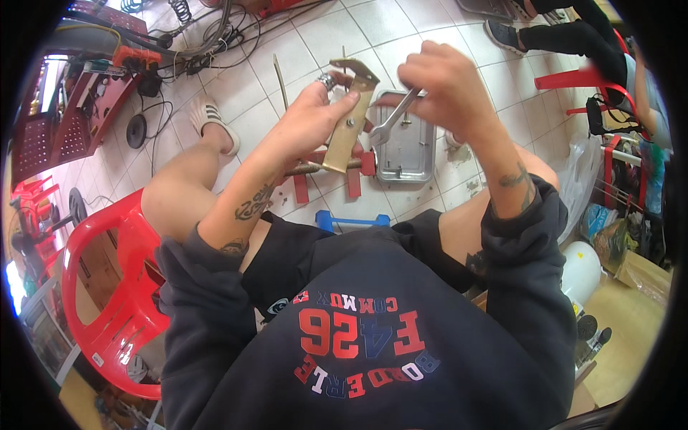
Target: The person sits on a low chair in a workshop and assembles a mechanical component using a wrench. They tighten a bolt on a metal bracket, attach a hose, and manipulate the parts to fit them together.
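My left hand (pixel 308 122) is closed around a long brass-coloured metal bracket (pixel 338 149), with the thumb along its upper part. At its upper end, a darker bent plate (pixel 356 70) sticks out. A small bolt or nut shows on the bracket's face. My right hand (pixel 446 89) grips a silver open-end wrench (pixel 391 123), whose jaw points down and left, close to the bracket's right side. Whether the jaw touches the bracket I cannot tell. Below the wrench, a grey metal tray (pixel 428 163) on the floor holds a few small parts.
Under the bracket stands a red metal frame with a threaded rod (pixel 307 169). A blue piece (pixel 352 221) lies between my legs. Red chairs (pixel 79 287) stand on both sides. Cables (pixel 236 50) and a red perforated rack (pixel 57 129) are at the far left. Another person's leg (pixel 559 39) shows far right.
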A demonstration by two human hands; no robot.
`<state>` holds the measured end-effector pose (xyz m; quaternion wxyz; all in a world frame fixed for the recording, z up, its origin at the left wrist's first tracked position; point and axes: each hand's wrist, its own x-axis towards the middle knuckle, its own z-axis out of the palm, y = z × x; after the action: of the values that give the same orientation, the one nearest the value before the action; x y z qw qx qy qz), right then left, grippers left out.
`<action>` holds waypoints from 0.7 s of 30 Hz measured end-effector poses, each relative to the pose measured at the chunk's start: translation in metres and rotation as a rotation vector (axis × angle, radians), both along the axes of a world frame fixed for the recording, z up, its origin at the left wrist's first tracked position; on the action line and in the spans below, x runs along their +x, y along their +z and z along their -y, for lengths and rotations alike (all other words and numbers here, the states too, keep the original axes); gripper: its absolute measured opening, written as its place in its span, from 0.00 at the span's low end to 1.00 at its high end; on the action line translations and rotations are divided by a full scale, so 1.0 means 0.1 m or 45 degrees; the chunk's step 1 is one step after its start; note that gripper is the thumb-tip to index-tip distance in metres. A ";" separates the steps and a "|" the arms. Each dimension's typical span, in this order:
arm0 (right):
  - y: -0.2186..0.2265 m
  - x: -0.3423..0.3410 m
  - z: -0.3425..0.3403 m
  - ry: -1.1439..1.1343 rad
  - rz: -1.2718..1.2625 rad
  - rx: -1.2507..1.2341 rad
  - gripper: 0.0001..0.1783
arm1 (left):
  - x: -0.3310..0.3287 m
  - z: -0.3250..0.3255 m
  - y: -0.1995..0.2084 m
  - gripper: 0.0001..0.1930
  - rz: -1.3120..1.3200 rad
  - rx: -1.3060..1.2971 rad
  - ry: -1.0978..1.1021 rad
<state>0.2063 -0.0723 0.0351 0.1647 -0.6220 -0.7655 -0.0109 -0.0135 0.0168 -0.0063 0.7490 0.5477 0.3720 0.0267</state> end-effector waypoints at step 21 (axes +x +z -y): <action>-3.27 0.51 1.31 -0.885 0.018 -1.530 0.17 | -0.02 -0.19 -0.18 0.16 0.039 0.275 0.277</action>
<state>0.2569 -0.2038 -0.2924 -0.2264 -0.8143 -0.3962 0.3586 -0.0154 0.0362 -0.0246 0.6839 0.5811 0.4126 0.1558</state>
